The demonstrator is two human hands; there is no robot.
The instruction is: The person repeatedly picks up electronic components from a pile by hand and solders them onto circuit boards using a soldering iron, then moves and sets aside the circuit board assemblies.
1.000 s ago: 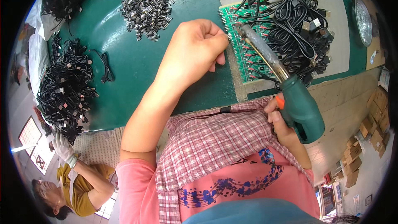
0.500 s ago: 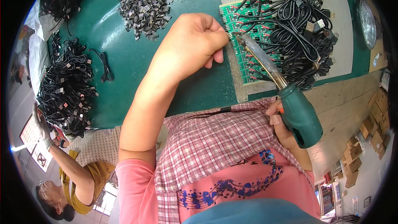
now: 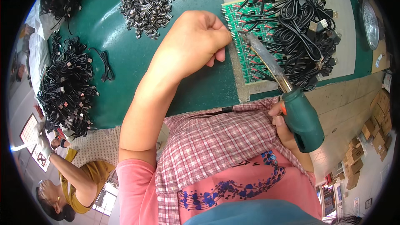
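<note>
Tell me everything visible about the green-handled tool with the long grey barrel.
The green-handled tool has a thick, rounded, plastic-looking handle with a dark opening at its lower end and an orange part by the fingers. A shiny metal-looking neck joins it to a slightly curved grey barrel, ending in a darkened tip. The person's right hand grips the handle. The barrel slants up-left across green circuit boards; whether the tip touches them is unclear.

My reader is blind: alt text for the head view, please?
A person's right hand grips a green-handled tool, its long metal tip angled toward green circuit boards with coiled black cables; the curled left hand is beside them, above a green table.
</note>
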